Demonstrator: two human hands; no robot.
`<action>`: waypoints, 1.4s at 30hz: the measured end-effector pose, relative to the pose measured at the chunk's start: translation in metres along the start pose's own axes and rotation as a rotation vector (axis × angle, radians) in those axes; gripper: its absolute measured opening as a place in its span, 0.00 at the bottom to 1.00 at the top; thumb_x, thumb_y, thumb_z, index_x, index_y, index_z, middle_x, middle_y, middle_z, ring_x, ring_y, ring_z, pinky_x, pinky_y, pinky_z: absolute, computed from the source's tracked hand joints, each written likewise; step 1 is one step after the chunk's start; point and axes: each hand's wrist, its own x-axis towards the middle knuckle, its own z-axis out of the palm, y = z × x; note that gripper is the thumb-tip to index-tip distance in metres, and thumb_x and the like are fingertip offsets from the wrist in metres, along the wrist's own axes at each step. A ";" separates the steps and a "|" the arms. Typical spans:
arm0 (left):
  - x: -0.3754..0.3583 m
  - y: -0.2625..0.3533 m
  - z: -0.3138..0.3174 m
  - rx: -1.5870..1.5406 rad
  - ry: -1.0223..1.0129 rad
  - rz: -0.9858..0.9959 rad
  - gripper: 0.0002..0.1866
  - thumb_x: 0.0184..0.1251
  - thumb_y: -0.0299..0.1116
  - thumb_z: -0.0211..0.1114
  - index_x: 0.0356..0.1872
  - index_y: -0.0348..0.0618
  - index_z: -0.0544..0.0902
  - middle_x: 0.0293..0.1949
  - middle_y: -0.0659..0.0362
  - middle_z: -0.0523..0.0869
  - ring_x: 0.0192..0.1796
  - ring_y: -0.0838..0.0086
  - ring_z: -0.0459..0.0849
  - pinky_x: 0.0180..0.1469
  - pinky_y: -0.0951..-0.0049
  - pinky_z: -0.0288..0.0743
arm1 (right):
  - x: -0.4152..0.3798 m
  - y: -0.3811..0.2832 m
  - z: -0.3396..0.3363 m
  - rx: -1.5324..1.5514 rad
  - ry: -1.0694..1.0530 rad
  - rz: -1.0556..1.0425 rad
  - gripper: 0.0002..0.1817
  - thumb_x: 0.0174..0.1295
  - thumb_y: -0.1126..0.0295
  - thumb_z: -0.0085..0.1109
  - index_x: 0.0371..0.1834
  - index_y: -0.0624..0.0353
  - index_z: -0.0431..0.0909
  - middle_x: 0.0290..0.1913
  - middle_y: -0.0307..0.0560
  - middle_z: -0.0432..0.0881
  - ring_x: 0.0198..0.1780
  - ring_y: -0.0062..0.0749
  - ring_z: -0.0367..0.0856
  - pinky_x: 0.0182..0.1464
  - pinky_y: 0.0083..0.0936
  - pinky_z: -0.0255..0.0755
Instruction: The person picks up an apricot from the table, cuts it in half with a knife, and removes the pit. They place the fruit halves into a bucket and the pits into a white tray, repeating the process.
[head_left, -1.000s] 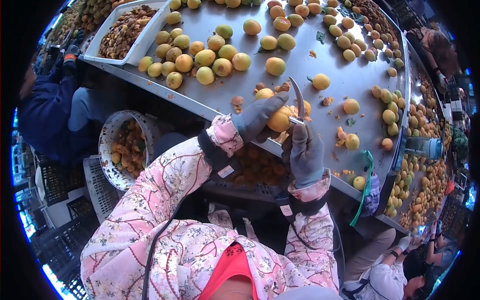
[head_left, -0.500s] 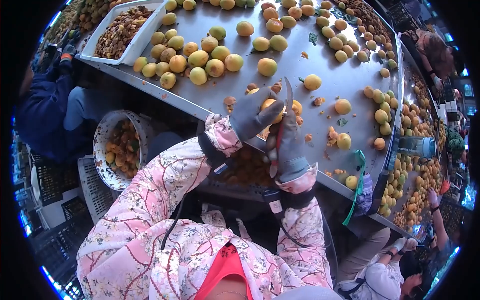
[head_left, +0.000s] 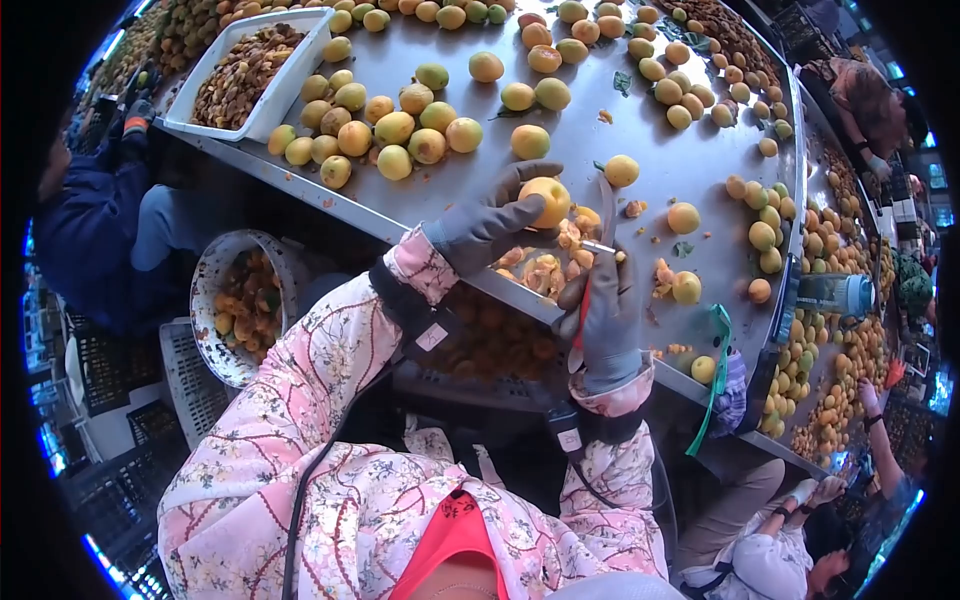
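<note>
My gloved left hand [head_left: 490,225] grips a yellow apricot [head_left: 546,203] between thumb and fingers, above the metal table's near edge. My gloved right hand [head_left: 610,310] is closed around a red-handled knife [head_left: 583,312]; its curved blade points away from me and is blurred. A short, thin silvery piece with a pale tip [head_left: 600,247] crosses near the right fingers, and I cannot make out what it belongs to. Between and below the hands lies a heap of cut apricot pieces [head_left: 545,275]. A whole apricot [head_left: 621,170] rests just beyond the right hand.
Whole apricots [head_left: 428,145] cover parts of the metal table [head_left: 430,220]. A white tub [head_left: 262,125] holds brown pits. A bucket of fruit pieces [head_left: 205,325] stands lower left. At right are a green strap [head_left: 715,380] and a bottle [head_left: 835,293]. Other people sit on both sides.
My hands have moved apart: the right one went right and slightly down with the knife, the left a little left. The apricot in my left hand now shows more fully, as does the heap of pieces.
</note>
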 end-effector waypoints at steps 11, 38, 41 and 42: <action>-0.003 0.015 -0.009 0.003 -0.044 0.011 0.32 0.62 0.39 0.65 0.63 0.37 0.63 0.55 0.56 0.74 0.53 0.72 0.79 0.55 0.74 0.75 | -0.020 0.012 0.005 -0.296 -0.062 -0.323 0.25 0.70 0.70 0.46 0.70 0.48 0.59 0.22 0.30 0.68 0.19 0.07 0.60 0.19 0.08 0.54; 0.002 -0.013 0.003 -0.301 0.137 0.006 0.27 0.64 0.37 0.63 0.58 0.35 0.65 0.49 0.54 0.75 0.49 0.69 0.80 0.52 0.69 0.79 | 0.001 0.035 0.022 -0.211 -0.112 -0.222 0.26 0.69 0.71 0.44 0.71 0.50 0.56 0.48 0.36 0.77 0.23 0.11 0.64 0.25 0.11 0.64; 0.006 -0.016 0.002 -0.322 0.197 -0.018 0.27 0.63 0.39 0.64 0.57 0.35 0.65 0.49 0.55 0.76 0.49 0.69 0.80 0.51 0.70 0.79 | 0.004 0.036 0.024 -0.261 -0.068 -0.237 0.26 0.69 0.72 0.44 0.71 0.49 0.56 0.43 0.36 0.77 0.23 0.11 0.64 0.25 0.11 0.64; 0.005 -0.009 0.001 -0.324 0.199 -0.015 0.27 0.63 0.39 0.64 0.57 0.35 0.65 0.49 0.55 0.76 0.49 0.69 0.80 0.51 0.70 0.79 | 0.005 0.038 0.024 -0.215 -0.068 -0.244 0.25 0.70 0.71 0.44 0.70 0.50 0.56 0.37 0.34 0.75 0.22 0.10 0.63 0.23 0.10 0.61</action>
